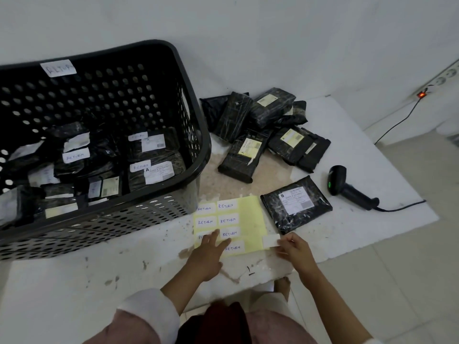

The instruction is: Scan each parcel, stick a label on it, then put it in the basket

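Observation:
A yellow label sheet [250,219] with several white "RETURN" stickers lies on the white table. My left hand [210,249] presses flat on the sheet's lower left with straight fingers. My right hand [294,247] pinches a peeled white label [270,240] at the sheet's right edge. A black parcel marked B [295,204] lies just beyond my right hand. The black scanner [347,187] rests on the table to the right. The dark perforated basket [149,207] at left holds several labelled parcels.
A pile of several black parcels [263,130] sits at the back of the table [347,239] beside the basket. The scanner's cable runs off the right edge. A power strip [437,83] with a red light is on the wall side, far right.

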